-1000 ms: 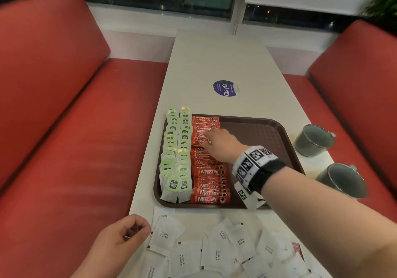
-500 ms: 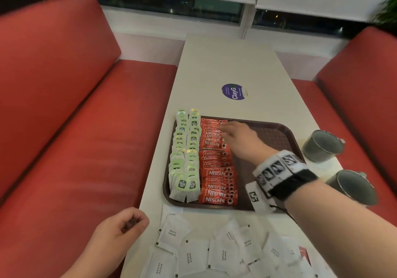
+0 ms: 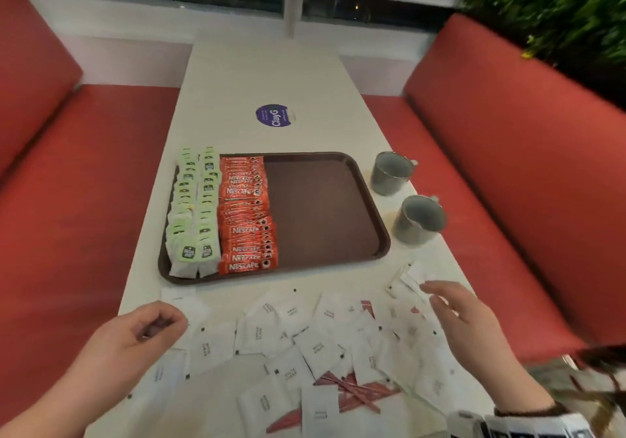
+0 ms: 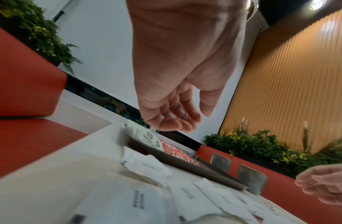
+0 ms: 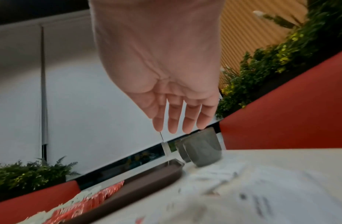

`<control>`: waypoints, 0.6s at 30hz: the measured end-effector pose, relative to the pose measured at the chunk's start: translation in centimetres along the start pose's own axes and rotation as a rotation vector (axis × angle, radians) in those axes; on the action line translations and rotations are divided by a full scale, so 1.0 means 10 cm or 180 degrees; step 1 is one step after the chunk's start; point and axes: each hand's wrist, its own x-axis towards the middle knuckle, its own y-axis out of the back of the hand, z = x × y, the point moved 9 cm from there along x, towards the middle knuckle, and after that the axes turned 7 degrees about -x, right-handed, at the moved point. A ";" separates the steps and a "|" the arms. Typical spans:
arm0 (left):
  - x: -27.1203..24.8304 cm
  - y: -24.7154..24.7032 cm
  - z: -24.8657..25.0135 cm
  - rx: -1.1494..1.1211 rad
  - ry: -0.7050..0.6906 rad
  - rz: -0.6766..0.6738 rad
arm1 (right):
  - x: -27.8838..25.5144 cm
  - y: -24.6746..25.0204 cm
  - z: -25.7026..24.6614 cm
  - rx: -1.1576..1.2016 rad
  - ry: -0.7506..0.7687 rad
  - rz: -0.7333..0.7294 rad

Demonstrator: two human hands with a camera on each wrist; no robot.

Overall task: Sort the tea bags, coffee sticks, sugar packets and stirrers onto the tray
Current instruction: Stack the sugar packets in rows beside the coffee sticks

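The brown tray (image 3: 321,207) holds two columns of green tea bags (image 3: 193,214) at its left and a column of red coffee sticks (image 3: 245,220) beside them; its right half is bare. White sugar packets (image 3: 318,346) lie scattered on the table in front of the tray, with red stirrers (image 3: 352,392) partly under them. My right hand (image 3: 447,302) hovers over the rightmost packets, fingers spread and empty, as the right wrist view (image 5: 178,122) confirms. My left hand (image 3: 159,325) rests at the table's front left corner, fingers loosely curled and holding nothing (image 4: 178,119).
Two grey mugs (image 3: 391,173) (image 3: 418,219) stand right of the tray near the table edge. A purple round sticker (image 3: 274,115) marks the far tabletop. Red bench seats flank the narrow white table on both sides.
My right hand has left the coffee sticks on the tray and pulled back to the right, over the sugar packets. The left hand has stayed in place.
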 end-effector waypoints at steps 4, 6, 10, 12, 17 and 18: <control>-0.01 -0.23 0.25 0.0166 -0.0026 -0.0003 | -0.24 -0.23 0.17 -0.0452 0.0443 -0.0179; 0.10 -0.20 0.30 0.0489 -0.0153 0.0158 | -0.30 -0.21 0.11 -0.0497 0.0833 -0.0034; 0.61 0.12 0.34 0.1111 -0.0323 0.0676 | -0.35 -0.26 0.16 -0.0281 0.0884 -0.0250; 0.86 0.19 0.41 0.1357 -0.0391 0.0755 | -0.31 -0.59 0.74 -0.0388 0.0746 -0.0524; 1.25 -0.01 0.41 0.2410 -0.0364 0.0258 | -0.27 -0.68 0.92 -0.0208 0.1017 -0.0670; 1.28 -0.02 0.37 0.2528 -0.0317 0.0212 | -0.35 -0.61 0.56 -0.0060 0.1092 -0.0836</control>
